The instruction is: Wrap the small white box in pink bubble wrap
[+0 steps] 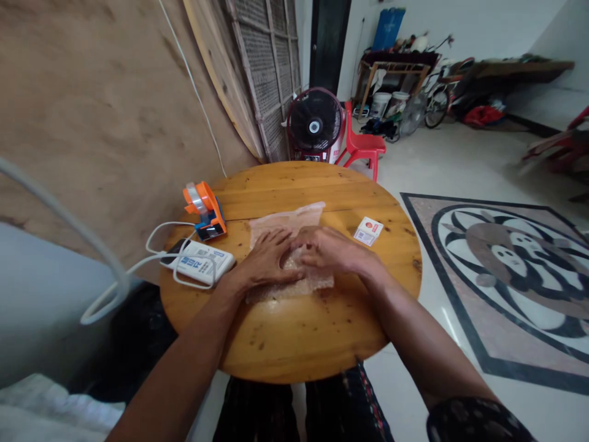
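Note:
A sheet of clear bubble wrap [294, 222] lies flat in the middle of the round wooden table [294, 331]. My left hand [268, 259] rests palm down on the sheet, fingers stretched out. My right hand [329, 250] lies on the same sheet beside it, its fingers curled toward the left hand and pressing on the wrap. What sits under the hands is hidden.
An orange and blue tape dispenser [205, 210] and a white power bank [200, 262] with a coiled white cable [161, 248] sit at the table's left. A small white and red card box [368, 231] lies at the right. Behind stand a fan [315, 126] and red chair [363, 146].

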Motion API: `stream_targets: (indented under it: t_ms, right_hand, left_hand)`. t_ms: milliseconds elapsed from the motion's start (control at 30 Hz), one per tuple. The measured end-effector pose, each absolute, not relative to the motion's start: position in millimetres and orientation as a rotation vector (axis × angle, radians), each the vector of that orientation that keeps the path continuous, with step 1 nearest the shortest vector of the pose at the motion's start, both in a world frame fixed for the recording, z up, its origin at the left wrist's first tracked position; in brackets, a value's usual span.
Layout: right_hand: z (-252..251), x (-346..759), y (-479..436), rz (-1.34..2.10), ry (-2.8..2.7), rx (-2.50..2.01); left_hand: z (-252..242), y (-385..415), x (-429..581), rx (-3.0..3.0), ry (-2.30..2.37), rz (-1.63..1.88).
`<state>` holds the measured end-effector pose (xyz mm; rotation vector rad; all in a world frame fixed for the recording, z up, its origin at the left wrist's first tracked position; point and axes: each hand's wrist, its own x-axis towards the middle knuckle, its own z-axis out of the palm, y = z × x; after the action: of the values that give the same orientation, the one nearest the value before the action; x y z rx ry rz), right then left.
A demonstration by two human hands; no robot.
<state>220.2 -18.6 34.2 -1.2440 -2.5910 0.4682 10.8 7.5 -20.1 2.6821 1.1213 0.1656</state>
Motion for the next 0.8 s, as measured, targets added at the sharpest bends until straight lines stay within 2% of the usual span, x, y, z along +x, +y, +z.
stream_targets:
  t_ms: [133, 267, 533, 800]
  right_hand:
    - [32.6, 227.5, -16.7, 0.431, -2.697, -1.561]
    - [35.3, 242.1, -8.1, 0.541, -2.624, -1.787]
    - [36.6, 240.6, -8.8, 0.526, -2.615, -1.804]
    - [24.8, 244.2, 1.3, 0.339, -2.484, -1.836]
  left_hand:
    - [-19.5, 7.7, 10.5, 2.661, 1.141, 0.130]
    - [-18.0, 7.3, 10.1, 2.666, 1.137, 0.097]
    - [-12.7, 5.3, 11.7, 2.671, 1.151, 0.084]
    - [-19.6, 8.3, 7.9, 2.655, 1.126, 0.105]
